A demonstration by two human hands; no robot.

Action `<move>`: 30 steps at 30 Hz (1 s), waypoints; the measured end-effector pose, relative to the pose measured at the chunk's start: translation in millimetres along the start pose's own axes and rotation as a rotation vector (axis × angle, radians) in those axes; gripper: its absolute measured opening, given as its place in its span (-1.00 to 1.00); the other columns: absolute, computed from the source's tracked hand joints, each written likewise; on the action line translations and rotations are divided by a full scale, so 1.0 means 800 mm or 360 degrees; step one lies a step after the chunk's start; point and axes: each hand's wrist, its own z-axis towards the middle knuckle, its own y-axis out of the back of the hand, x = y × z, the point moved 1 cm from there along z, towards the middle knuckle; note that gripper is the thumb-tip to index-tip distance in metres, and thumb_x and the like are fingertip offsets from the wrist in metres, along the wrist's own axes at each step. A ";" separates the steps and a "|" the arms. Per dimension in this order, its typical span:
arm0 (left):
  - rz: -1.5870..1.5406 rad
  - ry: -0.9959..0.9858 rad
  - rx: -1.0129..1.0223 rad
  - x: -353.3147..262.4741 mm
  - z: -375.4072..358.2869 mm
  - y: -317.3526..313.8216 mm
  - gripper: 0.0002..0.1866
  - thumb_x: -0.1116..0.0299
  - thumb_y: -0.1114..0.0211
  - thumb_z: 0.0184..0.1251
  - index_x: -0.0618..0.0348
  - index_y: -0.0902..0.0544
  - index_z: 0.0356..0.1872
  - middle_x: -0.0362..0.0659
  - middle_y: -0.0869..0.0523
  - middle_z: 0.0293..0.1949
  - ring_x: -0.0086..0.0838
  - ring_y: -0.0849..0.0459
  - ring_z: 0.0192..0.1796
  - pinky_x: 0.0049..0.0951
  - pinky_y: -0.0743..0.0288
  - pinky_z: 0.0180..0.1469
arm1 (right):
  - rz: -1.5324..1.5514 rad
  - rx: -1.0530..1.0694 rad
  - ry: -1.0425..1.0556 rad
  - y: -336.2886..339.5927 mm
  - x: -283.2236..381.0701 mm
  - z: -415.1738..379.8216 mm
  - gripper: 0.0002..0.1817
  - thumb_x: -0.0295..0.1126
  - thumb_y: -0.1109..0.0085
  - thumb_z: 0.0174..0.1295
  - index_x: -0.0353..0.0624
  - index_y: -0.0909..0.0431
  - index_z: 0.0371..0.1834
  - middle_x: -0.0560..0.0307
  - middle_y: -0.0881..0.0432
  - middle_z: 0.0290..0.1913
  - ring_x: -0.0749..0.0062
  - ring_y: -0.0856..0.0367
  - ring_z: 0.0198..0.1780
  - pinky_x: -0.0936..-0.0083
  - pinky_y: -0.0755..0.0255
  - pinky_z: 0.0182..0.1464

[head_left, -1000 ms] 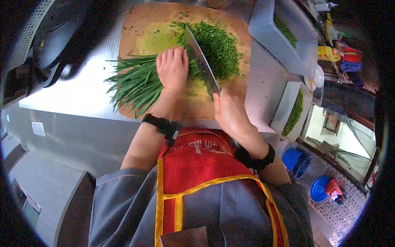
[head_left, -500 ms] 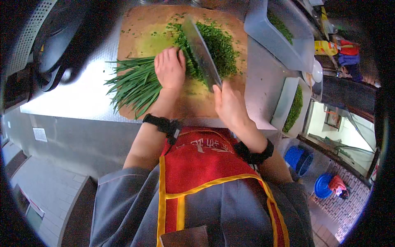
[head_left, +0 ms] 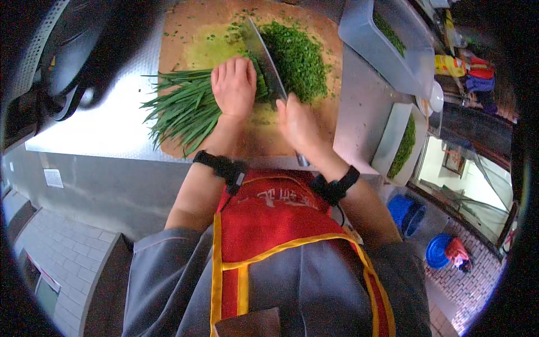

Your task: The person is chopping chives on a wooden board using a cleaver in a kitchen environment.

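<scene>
The uncut chives point(head_left: 182, 106) are deep green with paler streaks along the leaves, and the chopped chives point(head_left: 297, 64) make a dark green mass flecked with brighter green. Yellow-green staining spreads over the orange-brown cutting board point(head_left: 281, 137), which is speckled with green. The cleaver point(head_left: 265, 59) has a grey blade with a bright, pale edge. The bench point(head_left: 112, 126) is silvery, glaring white on the left with a fine dimpled pattern. A bluish, translucent bin point(head_left: 379, 67) and a whitish tray point(head_left: 387, 137) both show green inside. The red apron point(head_left: 269, 224) carries yellow piping and white lettering over a slate-grey shirt point(head_left: 160, 269); the wrist straps point(head_left: 212, 163) are black.
</scene>
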 end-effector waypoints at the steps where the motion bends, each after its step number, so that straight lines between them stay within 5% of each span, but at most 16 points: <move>1: -0.0002 0.0023 0.0058 -0.003 -0.005 0.003 -0.90 0.30 -0.18 0.23 0.06 -0.53 -0.32 -0.20 -0.61 -0.34 -0.34 -0.57 -0.23 -0.33 -0.38 -0.10 | 0.0027 -0.0020 -0.0024 0.006 -0.002 -0.012 -0.71 -0.28 0.10 0.35 -0.36 -0.36 -0.33 -0.33 -0.51 -0.60 -0.26 -0.53 -0.48 -0.01 -0.34 -0.46; 7: -0.0049 0.0073 -0.0074 -0.005 -0.004 0.002 -0.84 0.29 -0.17 0.23 0.11 -0.51 -0.26 -0.15 -0.60 -0.30 -0.28 -0.55 -0.19 -0.32 -0.35 -0.03 | 0.0138 -0.0250 0.0027 0.041 0.021 -0.046 -0.73 -0.30 0.08 0.33 -0.35 -0.33 -0.33 -0.31 -0.50 -0.61 -0.26 -0.51 -0.50 -0.02 -0.33 -0.45; 13: -0.0080 0.0058 -0.0027 -0.004 -0.003 0.003 -0.85 0.28 -0.16 0.23 0.11 -0.50 -0.28 -0.15 -0.59 -0.31 -0.29 -0.54 -0.19 -0.32 -0.34 -0.02 | -0.0182 0.0077 -0.0066 0.051 0.035 -0.063 -0.75 -0.34 0.11 0.33 -0.38 -0.40 -0.29 -0.24 -0.51 -0.65 -0.16 -0.54 -0.58 0.04 -0.35 -0.54; 19: -0.0012 -0.0023 0.0011 -0.004 -0.002 0.000 -0.88 0.30 -0.17 0.22 0.08 -0.47 -0.41 -0.18 -0.56 -0.38 -0.31 -0.53 -0.26 -0.32 -0.35 -0.09 | -0.0074 0.0193 -0.0103 0.025 0.029 -0.024 -0.69 -0.28 0.08 0.33 -0.36 -0.36 -0.38 -0.31 -0.50 -0.62 -0.26 -0.52 -0.51 -0.04 -0.35 -0.44; 26: -0.0018 0.0022 -0.0055 -0.001 0.001 -0.004 -0.88 0.31 -0.16 0.23 0.09 -0.46 -0.40 -0.17 -0.56 -0.38 -0.30 -0.53 -0.26 -0.32 -0.36 -0.11 | -0.0042 -0.0194 0.0007 0.011 0.010 -0.014 -0.72 -0.27 0.09 0.34 -0.32 -0.34 -0.30 -0.29 -0.51 -0.61 -0.25 -0.52 -0.52 -0.04 -0.35 -0.47; 28: -0.0033 0.0020 -0.0080 -0.001 -0.005 -0.003 -0.89 0.31 -0.16 0.23 0.09 -0.47 -0.39 -0.17 -0.56 -0.37 -0.29 -0.54 -0.26 -0.32 -0.36 -0.10 | -0.0213 -0.0733 0.0819 0.020 -0.003 -0.028 -0.73 -0.27 0.08 0.33 -0.32 -0.35 -0.30 -0.28 -0.51 -0.61 -0.25 -0.51 -0.52 -0.04 -0.34 -0.47; 30: -0.0074 0.0023 -0.0109 0.000 -0.005 -0.002 -0.89 0.32 -0.16 0.24 0.10 -0.48 -0.38 -0.16 -0.56 -0.36 -0.29 -0.54 -0.25 -0.32 -0.36 -0.09 | -0.0203 -0.0731 0.0832 0.025 -0.003 -0.041 -0.74 -0.28 0.07 0.32 -0.32 -0.35 -0.31 -0.28 -0.51 -0.62 -0.25 -0.51 -0.53 -0.03 -0.34 -0.47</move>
